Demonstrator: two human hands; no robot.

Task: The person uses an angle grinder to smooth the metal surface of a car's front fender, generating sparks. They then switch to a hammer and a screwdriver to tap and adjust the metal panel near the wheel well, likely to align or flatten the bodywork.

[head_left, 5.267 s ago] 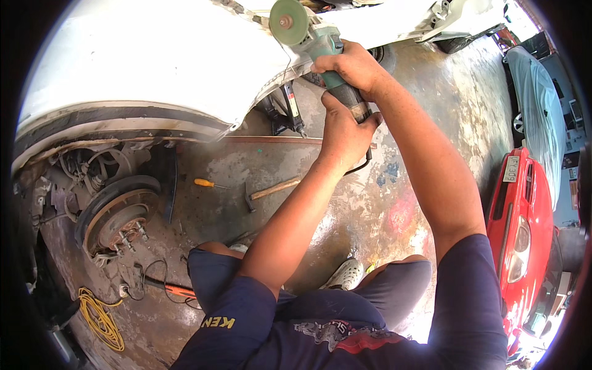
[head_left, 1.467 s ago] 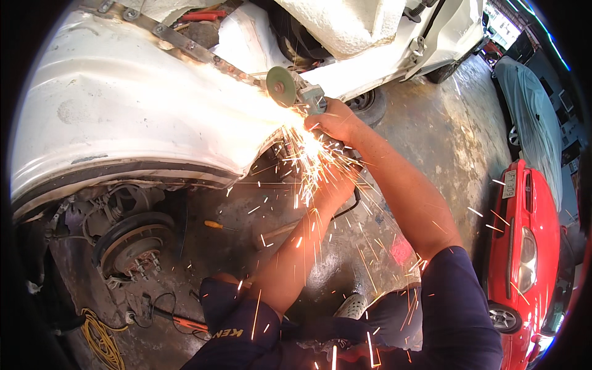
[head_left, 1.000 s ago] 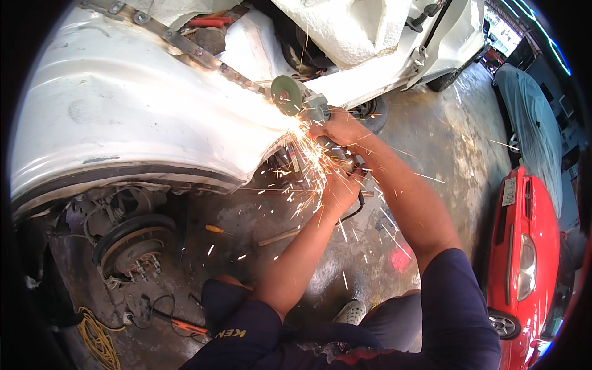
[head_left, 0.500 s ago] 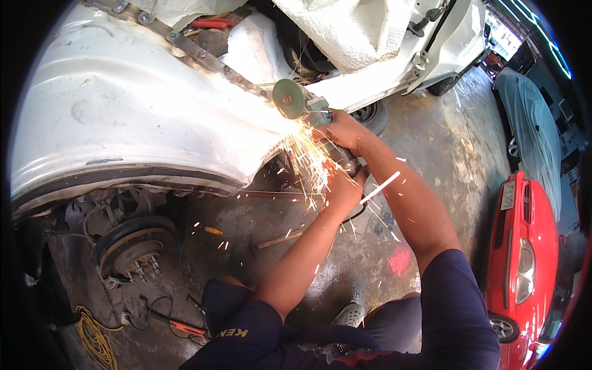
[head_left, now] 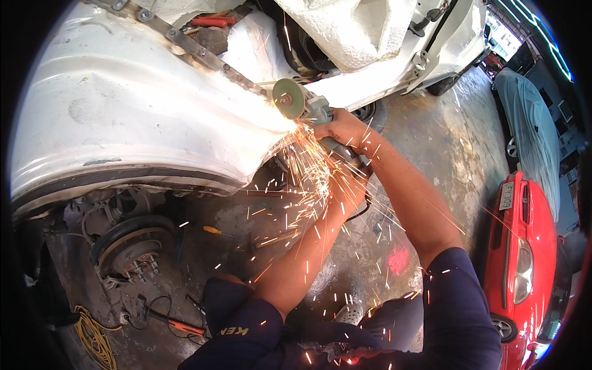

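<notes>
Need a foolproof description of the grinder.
Start at the white car panel filling the upper left. At its right end, the right hand and left hand hold the grinder. Its round green disc, sparks below, sets it apart.

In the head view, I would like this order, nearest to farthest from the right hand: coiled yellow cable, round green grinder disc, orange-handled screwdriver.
1. Round green grinder disc, upper left of the right hand
2. Orange-handled screwdriver, floor, lower left
3. Coiled yellow cable, bottom-left corner
</notes>
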